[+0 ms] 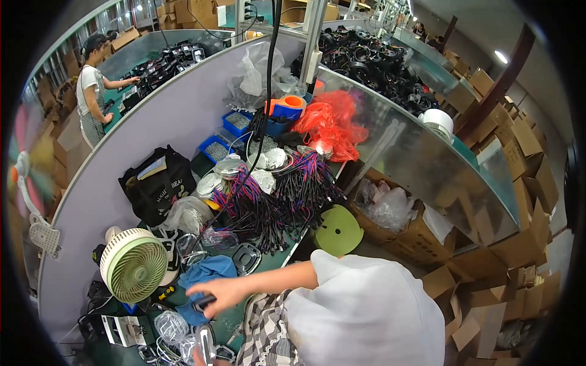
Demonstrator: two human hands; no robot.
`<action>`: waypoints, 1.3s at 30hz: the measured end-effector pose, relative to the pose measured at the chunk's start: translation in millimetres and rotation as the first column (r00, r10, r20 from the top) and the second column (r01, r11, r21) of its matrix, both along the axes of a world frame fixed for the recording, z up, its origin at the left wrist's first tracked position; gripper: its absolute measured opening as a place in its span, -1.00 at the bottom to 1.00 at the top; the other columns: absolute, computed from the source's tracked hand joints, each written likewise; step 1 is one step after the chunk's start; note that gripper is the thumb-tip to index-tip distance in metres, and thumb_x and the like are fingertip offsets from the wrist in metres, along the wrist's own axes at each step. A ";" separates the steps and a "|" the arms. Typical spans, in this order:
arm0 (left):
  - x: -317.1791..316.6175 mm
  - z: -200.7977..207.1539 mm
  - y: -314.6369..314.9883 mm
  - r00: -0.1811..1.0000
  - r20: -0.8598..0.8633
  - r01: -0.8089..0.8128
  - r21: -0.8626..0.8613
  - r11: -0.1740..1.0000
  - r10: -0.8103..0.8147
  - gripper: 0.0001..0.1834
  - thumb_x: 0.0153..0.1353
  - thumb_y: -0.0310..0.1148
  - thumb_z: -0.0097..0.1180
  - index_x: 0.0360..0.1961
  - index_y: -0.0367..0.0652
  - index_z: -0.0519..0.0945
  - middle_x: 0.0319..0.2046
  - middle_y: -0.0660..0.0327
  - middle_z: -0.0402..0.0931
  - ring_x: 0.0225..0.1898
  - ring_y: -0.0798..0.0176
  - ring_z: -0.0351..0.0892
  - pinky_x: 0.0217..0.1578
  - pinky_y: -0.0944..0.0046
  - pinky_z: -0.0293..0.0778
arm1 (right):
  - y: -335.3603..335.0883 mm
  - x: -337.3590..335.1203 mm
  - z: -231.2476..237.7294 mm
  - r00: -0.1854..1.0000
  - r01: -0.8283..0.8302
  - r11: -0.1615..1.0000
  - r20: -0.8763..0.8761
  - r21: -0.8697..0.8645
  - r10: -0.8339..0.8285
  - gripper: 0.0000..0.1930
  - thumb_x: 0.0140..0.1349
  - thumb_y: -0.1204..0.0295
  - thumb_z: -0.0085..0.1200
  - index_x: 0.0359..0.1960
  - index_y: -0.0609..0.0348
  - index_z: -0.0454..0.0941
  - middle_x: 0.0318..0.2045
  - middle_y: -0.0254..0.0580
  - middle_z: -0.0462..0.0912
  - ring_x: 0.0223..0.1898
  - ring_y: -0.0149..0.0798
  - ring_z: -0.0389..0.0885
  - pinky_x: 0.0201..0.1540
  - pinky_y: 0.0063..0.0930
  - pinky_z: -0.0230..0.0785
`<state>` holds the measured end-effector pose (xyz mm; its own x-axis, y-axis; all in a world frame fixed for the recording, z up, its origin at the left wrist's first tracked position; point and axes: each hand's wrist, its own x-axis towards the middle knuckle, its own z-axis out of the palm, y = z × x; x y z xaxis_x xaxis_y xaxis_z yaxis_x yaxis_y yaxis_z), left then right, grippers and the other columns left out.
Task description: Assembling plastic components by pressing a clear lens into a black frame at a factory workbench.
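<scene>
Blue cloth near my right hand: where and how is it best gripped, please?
Probably pinch a raised fold of the blue cloth toward the picture's top, coming from above: it lies crumpled and looks soft. The right hand and the dark piece it holds cover some of the lower part, so that side seems less convenient.

A ceiling lamp point(500, 57) glares upper right, edges bow into black, and left-edge fan blades point(43, 152) blur

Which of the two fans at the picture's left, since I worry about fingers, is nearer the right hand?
The pale green fan with the round grille; unlike it, the pink-and-yellow-bladed fan is farther from the right hand.
</scene>
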<state>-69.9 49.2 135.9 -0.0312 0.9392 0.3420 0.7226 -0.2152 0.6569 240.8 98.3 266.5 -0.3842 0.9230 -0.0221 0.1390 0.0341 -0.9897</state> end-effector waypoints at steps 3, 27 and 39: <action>-3.5 1.4 -0.1 0.942 -0.329 0.028 -0.114 0.993 -0.065 -0.58 0.27 -0.28 -0.10 0.06 -0.35 0.41 -0.06 -0.12 0.45 -0.11 -0.05 0.44 -0.10 0.06 0.33 | 18.8 -2.1 -36.8 0.910 0.396 0.908 0.072 0.139 -0.408 -0.56 0.18 0.21 0.06 -0.01 0.21 0.32 -0.19 -0.07 0.56 -0.14 -0.16 0.54 -0.09 -0.30 0.37; 85.7 88.9 -6.9 0.338 0.884 0.165 -0.393 0.905 0.322 -0.56 0.37 -0.10 -0.20 0.01 -0.27 0.39 -0.05 0.11 0.46 -0.02 0.22 0.47 -0.01 0.27 0.41 | -19.1 -26.3 -8.6 0.746 -0.385 0.767 -0.662 -0.512 -0.067 -0.48 0.19 0.14 0.09 0.12 0.05 0.27 -0.15 -0.35 0.50 -0.08 -0.43 0.42 -0.06 -0.46 0.26; 76.3 84.8 -22.0 0.291 0.886 0.061 -0.393 0.918 0.360 -0.51 0.34 -0.05 -0.16 0.05 -0.25 0.40 -0.07 0.17 0.50 -0.24 0.43 0.49 -0.36 0.56 0.33 | -30.1 -49.7 -27.3 0.855 -0.134 0.952 -0.518 -0.276 -0.029 -0.84 0.23 0.49 -0.01 -0.19 0.25 0.40 -0.30 -0.30 0.60 -0.29 -0.48 0.49 -0.26 -0.57 0.32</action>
<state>6.3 27.3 220.7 -0.2784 0.9082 -0.3126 -0.4302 0.1731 0.8860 191.1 68.2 239.2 -0.4637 0.8829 -0.0739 -0.3813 -0.2741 -0.8829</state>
